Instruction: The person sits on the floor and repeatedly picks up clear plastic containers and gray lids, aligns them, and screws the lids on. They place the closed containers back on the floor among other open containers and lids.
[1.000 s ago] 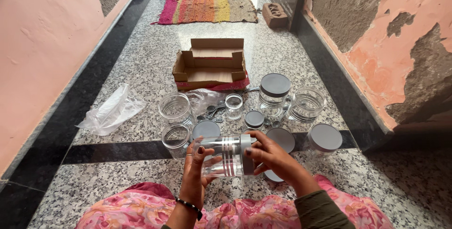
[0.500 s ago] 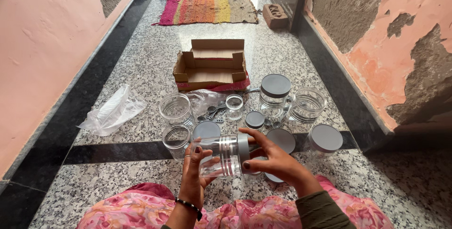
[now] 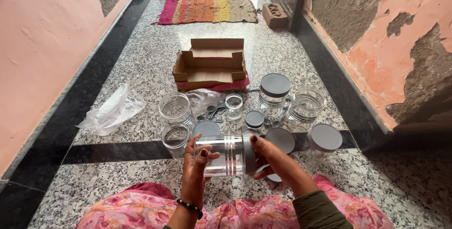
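Observation:
I hold a clear jar (image 3: 221, 154) sideways above my lap, with silver bands near its mouth. My left hand (image 3: 197, 163) wraps the jar's body. My right hand (image 3: 273, 158) grips the grey lid (image 3: 249, 154) on its mouth. Just beyond, on the granite floor, stand two open clear jars (image 3: 175, 108) at the left, a small open jar (image 3: 233, 105), a small lidded jar (image 3: 254, 119), a tall lidded jar (image 3: 274, 93), a wide open jar (image 3: 307, 104) and a lidded jar (image 3: 324, 138) at the right. Loose grey lids (image 3: 206, 128) lie among them.
An open cardboard box (image 3: 211, 66) sits further ahead. A crumpled clear plastic bag (image 3: 113, 111) lies at the left. A striped rug (image 3: 207, 8) and a brick (image 3: 275, 14) are at the far end. Pink walls close in on both sides.
The jar has stayed between my hands. My right hand has shifted around the lid and my left fingers have regripped the body.

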